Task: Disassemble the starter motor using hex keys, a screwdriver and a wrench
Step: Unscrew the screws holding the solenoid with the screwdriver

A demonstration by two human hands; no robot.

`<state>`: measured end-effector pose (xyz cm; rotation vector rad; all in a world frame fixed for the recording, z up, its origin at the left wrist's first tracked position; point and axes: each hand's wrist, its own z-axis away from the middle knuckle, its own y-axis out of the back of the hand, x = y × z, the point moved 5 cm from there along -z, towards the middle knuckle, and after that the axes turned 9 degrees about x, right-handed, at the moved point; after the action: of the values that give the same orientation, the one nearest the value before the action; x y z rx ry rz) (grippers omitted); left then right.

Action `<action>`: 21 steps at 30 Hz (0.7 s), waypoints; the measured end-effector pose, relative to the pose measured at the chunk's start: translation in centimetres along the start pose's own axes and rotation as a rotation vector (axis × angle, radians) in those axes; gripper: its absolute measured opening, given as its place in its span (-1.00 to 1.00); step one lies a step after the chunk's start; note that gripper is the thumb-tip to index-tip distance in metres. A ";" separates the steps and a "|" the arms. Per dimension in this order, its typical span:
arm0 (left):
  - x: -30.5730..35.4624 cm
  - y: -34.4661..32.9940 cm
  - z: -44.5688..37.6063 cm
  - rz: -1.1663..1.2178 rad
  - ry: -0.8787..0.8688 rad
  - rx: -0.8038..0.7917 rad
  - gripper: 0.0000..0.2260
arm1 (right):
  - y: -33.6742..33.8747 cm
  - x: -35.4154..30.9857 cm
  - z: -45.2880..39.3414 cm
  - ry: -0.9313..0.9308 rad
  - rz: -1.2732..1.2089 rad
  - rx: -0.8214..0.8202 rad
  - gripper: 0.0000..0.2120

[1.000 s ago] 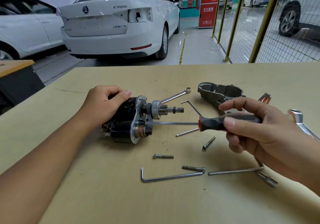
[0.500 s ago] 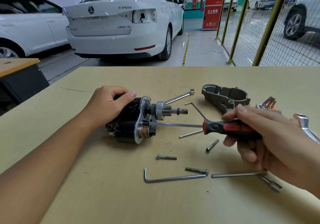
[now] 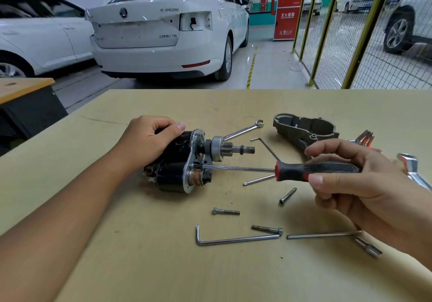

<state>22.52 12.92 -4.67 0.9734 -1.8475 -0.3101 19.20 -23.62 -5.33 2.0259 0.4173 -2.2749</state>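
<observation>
Both grips full: my right hand (image 3: 346, 180) wraps the red-and-black-handled screwdriver (image 3: 311, 170), my left hand (image 3: 149, 140) clamps the black cylindrical starter motor (image 3: 177, 168) against the tan wooden surface (image 3: 140, 266).
Its tip meets a screw on the motor's silver plate, left of my right hand; if the motor rolls or I tilt, it may cam out and slip.

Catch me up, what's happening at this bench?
A person is stripping a starter motor on a wooden table. The left hand grips the motor body while the right hand holds a screwdriver, tip at the motor's end plate. The end housing is already off, lying beside loose bolts, hex keys and a wrench.
</observation>
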 end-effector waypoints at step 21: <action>0.0 0.0 0.0 -0.009 -0.014 -0.019 -0.72 | -0.1 0.0 0.2 -0.014 0.079 0.036 -0.33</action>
<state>22.56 12.91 -4.69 0.9689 -1.8502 -0.3403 18.97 -23.54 -5.29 2.0039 0.2911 -2.2648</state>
